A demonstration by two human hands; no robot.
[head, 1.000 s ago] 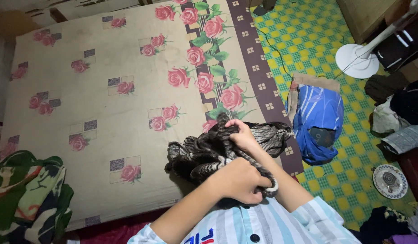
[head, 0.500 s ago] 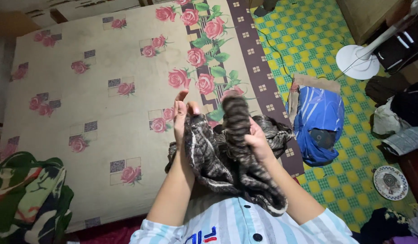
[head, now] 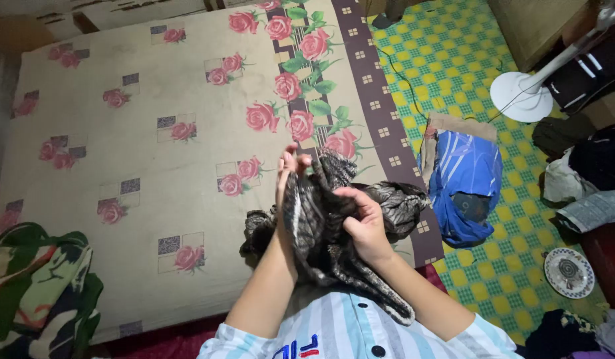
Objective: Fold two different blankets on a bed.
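I hold a dark grey-and-black patterned garment (head: 320, 246) in front of my chest, over the near edge of a mattress (head: 154, 146) covered in a beige rose-print sheet. My left hand (head: 289, 169) pinches the garment's upper edge, fingers pointing up. My right hand (head: 364, 223) grips a bunched fold of the same cloth a little lower and to the right. Part of the garment trails down onto my striped shirt (head: 360, 332), and more of it lies heaped on the mattress behind my hands.
A green camouflage cloth (head: 38, 286) lies at the mattress's near left corner. On the green-and-yellow checked floor (head: 454, 60) to the right are a blue bag (head: 467, 176), a white fan base (head: 520, 96), a pile of clothes (head: 580, 173) and a patterned plate (head: 568, 271).
A second ago both hands were bunched low on the garment. My left hand rose and took the upper edge; my right hand dropped from the raised roll of cloth to a lower fold.
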